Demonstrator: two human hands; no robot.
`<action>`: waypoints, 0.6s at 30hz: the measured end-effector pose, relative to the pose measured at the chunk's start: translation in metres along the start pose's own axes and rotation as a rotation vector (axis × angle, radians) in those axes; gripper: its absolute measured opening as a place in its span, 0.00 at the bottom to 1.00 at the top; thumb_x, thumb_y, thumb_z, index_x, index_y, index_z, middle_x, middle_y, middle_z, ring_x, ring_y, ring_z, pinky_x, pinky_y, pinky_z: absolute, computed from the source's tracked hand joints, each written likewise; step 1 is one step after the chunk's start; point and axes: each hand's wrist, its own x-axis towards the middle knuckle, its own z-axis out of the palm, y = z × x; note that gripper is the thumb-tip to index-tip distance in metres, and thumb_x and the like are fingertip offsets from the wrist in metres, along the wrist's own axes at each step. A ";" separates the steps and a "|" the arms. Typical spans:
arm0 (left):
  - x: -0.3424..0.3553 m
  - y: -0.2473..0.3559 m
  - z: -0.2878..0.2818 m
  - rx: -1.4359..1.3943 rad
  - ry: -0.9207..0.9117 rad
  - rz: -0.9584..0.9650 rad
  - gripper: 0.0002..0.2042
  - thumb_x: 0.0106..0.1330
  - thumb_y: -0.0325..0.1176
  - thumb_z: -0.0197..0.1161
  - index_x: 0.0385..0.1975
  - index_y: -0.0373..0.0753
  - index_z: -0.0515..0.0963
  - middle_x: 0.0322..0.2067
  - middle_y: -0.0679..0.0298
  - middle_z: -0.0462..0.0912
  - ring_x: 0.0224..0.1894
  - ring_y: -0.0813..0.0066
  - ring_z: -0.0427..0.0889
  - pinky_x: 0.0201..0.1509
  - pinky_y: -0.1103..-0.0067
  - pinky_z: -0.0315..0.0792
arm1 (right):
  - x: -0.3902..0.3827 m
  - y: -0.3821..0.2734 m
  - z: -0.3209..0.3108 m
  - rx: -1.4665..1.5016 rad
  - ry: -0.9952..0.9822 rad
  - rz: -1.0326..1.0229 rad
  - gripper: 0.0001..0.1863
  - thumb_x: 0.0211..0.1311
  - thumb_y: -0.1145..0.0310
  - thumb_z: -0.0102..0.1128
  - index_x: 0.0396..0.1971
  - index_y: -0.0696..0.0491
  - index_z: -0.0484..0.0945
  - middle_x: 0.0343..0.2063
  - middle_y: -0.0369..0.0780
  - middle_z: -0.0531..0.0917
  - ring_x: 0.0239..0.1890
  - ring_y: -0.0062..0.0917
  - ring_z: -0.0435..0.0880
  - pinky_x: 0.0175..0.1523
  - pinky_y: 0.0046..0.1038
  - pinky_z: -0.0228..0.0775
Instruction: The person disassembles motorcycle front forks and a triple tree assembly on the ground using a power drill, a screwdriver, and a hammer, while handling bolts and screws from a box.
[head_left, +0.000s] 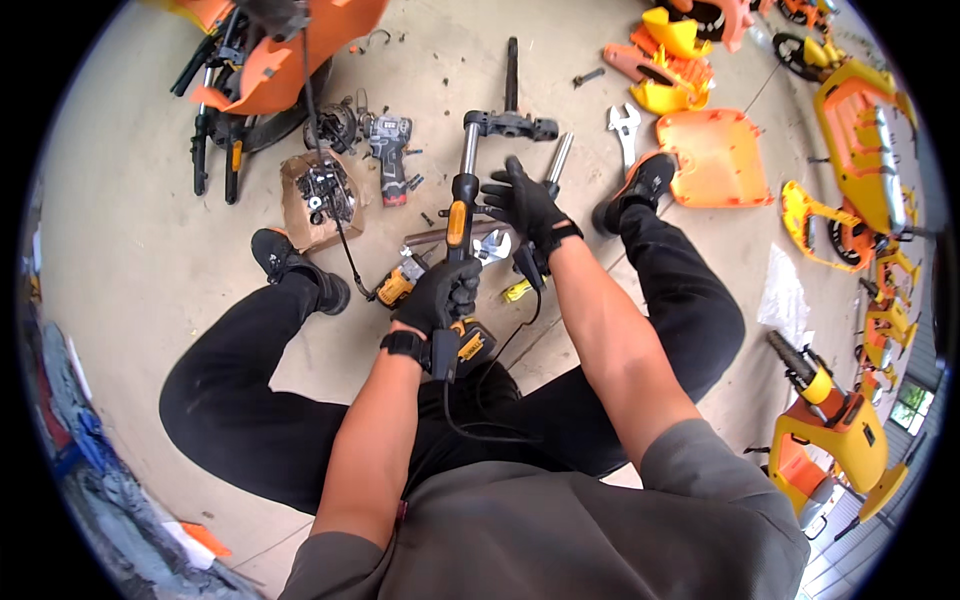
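My left hand (440,295), in a black glove, is wrapped round the lower leg of a front fork (458,215), black with an orange reflector. Its silver tube runs up into a black fork clamp (510,125) with a steering stem pointing away from me. My right hand (525,205), also gloved, has its fingers spread and grips nothing. Beside that hand a second silver fork tube (562,158) shows, partly hidden by the glove. Between the two hands lies an adjustable wrench (492,246). A yellow and black power tool (402,280) lies close to my left hand, its body partly covered.
A cardboard box of bolts (322,200) and a grey cordless driver (390,160) are on the floor to the left. Another adjustable wrench (625,132) and an orange panel (715,158) lie right. Yellow-orange bike bodies (850,150) line the right side; an orange fairing (295,65) stands far left.
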 end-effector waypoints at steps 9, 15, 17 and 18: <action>-0.001 -0.034 -0.021 -0.244 -0.097 -0.199 0.11 0.68 0.33 0.56 0.48 0.41 0.74 0.24 0.69 0.72 0.21 0.81 0.72 0.22 0.80 0.69 | 0.055 0.054 0.033 0.268 -0.198 0.052 0.13 0.65 0.64 0.59 0.38 0.60 0.75 0.28 0.42 0.81 0.26 0.27 0.82 0.35 0.40 0.83; 0.015 -0.040 -0.015 0.414 0.322 -0.157 0.19 0.60 0.28 0.64 0.52 0.35 0.72 0.36 0.61 0.80 0.37 0.72 0.82 0.41 0.76 0.77 | 0.044 0.062 0.033 -0.483 0.225 0.081 0.20 0.58 0.63 0.59 0.37 0.67 0.72 0.32 0.53 0.83 0.28 0.39 0.85 0.34 0.39 0.79; 0.041 -0.059 0.007 0.600 0.224 -0.038 0.17 0.57 0.27 0.66 0.46 0.32 0.74 0.32 0.62 0.80 0.31 0.74 0.81 0.36 0.77 0.75 | 0.088 0.125 -0.043 -1.029 0.325 -0.135 0.22 0.59 0.63 0.58 0.41 0.68 0.70 0.32 0.56 0.83 0.32 0.44 0.86 0.38 0.40 0.78; 0.039 -0.065 -0.003 0.680 0.250 0.039 0.16 0.55 0.26 0.67 0.43 0.31 0.75 0.29 0.62 0.80 0.28 0.75 0.80 0.34 0.77 0.75 | 0.084 0.129 -0.026 -1.141 0.282 -0.140 0.23 0.60 0.62 0.58 0.44 0.68 0.68 0.33 0.57 0.83 0.35 0.46 0.85 0.41 0.41 0.78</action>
